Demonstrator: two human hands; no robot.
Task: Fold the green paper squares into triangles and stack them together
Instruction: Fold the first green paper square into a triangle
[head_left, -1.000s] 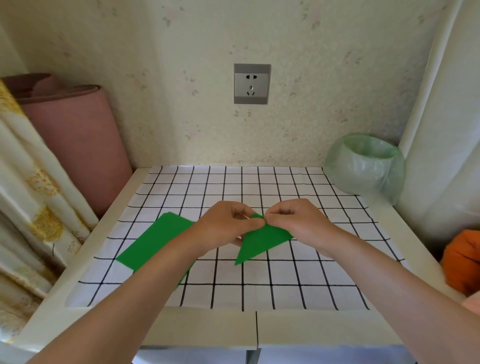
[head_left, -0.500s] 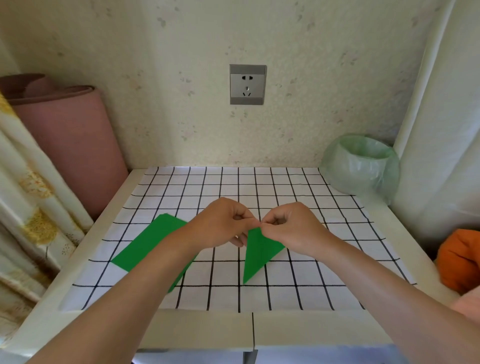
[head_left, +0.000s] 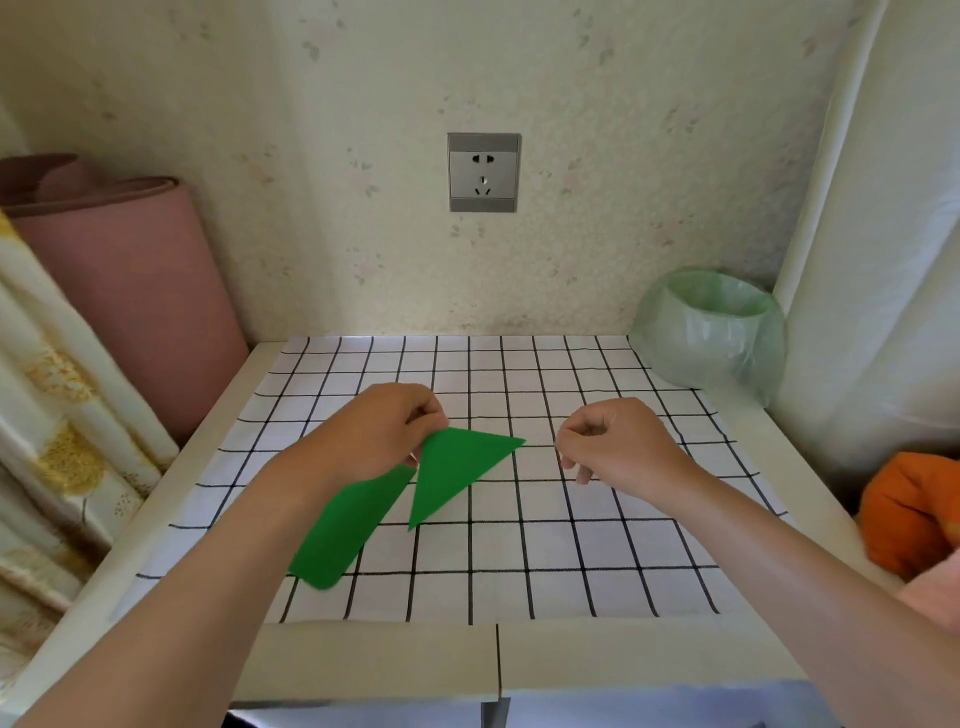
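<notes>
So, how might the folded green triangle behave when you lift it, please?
Probably very light: the left hand pinches the folded green triangle by one corner. Seemingly fairly stiff, as it looks flat, without droop.

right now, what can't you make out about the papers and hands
- Head view: flat green paper, left part hidden under the left forearm; one sheet or several, unclear.
- Head view: green triangle, its near-left corner hidden by pinching fingers of the left hand.
- Head view: orange object, cut off by the right edge.
</notes>
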